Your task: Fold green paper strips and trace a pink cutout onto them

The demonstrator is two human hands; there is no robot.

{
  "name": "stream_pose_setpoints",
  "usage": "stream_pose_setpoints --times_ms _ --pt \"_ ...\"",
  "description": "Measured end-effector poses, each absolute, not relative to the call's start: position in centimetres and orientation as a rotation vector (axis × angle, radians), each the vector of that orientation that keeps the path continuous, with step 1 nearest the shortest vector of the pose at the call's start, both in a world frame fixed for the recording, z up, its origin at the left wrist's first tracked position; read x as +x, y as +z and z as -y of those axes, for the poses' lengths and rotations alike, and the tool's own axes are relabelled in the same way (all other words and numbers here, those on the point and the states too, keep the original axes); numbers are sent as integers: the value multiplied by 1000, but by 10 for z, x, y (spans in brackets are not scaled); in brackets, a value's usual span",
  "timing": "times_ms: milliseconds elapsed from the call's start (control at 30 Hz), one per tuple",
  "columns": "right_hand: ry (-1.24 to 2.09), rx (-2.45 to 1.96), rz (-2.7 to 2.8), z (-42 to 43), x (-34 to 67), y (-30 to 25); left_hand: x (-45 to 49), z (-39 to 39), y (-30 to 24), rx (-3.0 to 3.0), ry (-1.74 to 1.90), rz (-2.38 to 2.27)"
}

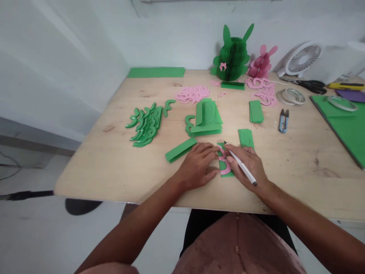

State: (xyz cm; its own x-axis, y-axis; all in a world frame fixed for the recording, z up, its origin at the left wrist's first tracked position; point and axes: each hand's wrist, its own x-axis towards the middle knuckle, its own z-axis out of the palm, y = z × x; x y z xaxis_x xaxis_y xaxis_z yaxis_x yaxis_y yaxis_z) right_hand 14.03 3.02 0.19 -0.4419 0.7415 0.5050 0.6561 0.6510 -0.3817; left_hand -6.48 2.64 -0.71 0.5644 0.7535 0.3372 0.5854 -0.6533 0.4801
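At the front of the table lies a green paper piece (227, 175) with a wavy pink paper cutout (227, 167) on top of it. My left hand (201, 165) rests flat beside them, fingers stretched out, its fingertips touching the cutout's left edge. My right hand (248, 163) is closed around a white pen (242, 166) with dark ends, its tip near the top of the green piece. Just behind my right hand lies a small green paper stack (245, 137) with a drawn outline. A folded green strip (180, 150) lies beyond my left hand.
Green cutouts (146, 125) are heaped at left; pink cutouts (192, 94) lie farther back. Folded green papers (207, 116) sit mid-table. Blue thread snips (283, 121), tape rolls (295, 96), scissors (312, 85) and a white fan (303, 59) are at right. A green honeycomb paper figure (234, 57) stands behind.
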Motion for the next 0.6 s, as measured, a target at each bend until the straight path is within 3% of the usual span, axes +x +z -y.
stream_pose_setpoints --times_ms 600 --pt "195 -1045 2228 -31 141 2 -65 -26 -5 2472 762 -1072"
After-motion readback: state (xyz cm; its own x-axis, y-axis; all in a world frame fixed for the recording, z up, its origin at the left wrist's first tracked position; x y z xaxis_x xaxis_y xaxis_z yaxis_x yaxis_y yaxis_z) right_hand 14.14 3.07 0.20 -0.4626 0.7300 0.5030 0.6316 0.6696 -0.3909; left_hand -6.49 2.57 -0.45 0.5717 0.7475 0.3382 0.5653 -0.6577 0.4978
